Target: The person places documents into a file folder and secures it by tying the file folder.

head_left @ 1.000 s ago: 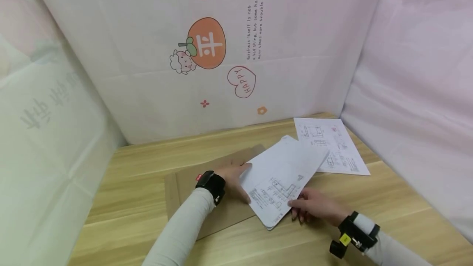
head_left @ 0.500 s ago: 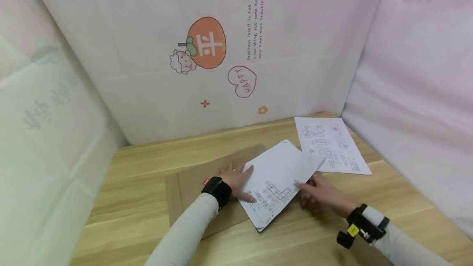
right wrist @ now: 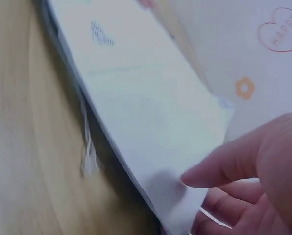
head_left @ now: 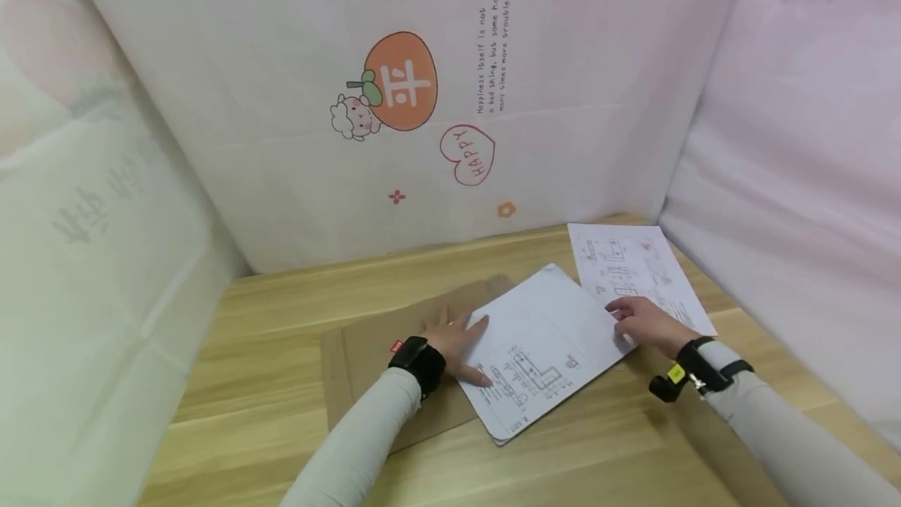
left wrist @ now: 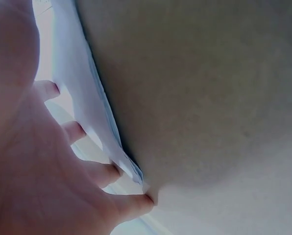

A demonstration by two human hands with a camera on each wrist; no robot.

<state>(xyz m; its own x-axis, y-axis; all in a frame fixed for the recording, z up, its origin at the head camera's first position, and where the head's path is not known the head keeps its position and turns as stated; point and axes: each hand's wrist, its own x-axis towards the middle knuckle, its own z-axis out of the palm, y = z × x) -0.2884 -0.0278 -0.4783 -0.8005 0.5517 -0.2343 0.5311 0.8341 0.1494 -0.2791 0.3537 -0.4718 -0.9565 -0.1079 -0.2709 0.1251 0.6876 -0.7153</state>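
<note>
A white stack of papers with rounded corners lies slanted, its right-hand side over bare table, its left edge over a brown cardboard folder. The top sheet carries a line drawing. My left hand rests on the stack's left edge with fingers spread; in the left wrist view the fingers reach along the layered edge. My right hand holds the stack's right corner, thumb over the top sheet and the other fingers curled at the edge. A pale tasselled cord sticks out of the stack.
A loose drawing sheet lies at the back right, partly behind my right hand. A red tag sits on the folder by my left wrist. White printed cloth walls in the wooden table at the back and sides.
My right hand has moved up from the stack's lower right edge to its right corner. The lifted right side of the top sheet now lies flatter. My left hand shifted slightly right.
</note>
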